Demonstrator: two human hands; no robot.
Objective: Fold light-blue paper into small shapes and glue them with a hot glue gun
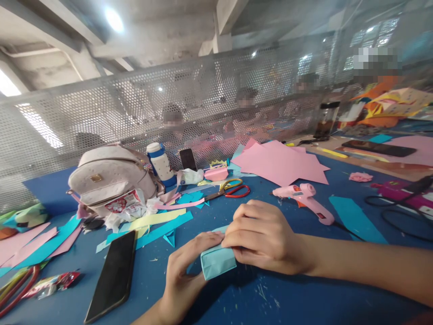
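Observation:
A small light-blue folded paper box [219, 262] is held between both hands, just above the blue table. My left hand [184, 259] grips it from the left, with the thumb below and the fingers along its top. My right hand [260, 237] curls over its far right side, fingertips pressed on the paper. The fingers hide much of the box. Beyond my right hand lies a pink hot glue gun [306, 201]. Scissors [226, 190] with red and yellow handles rest further back. Left of my left hand is a black phone [113, 275].
A pale backpack [111, 178] and a white-and-blue bottle [161, 164] stand before a perforated metal screen [135, 117]. Pink paper sheets [280, 160] are stacked at the back; blue paper strips [165, 231] lie left. A cable [389, 212] loops at right. People sit beyond the screen.

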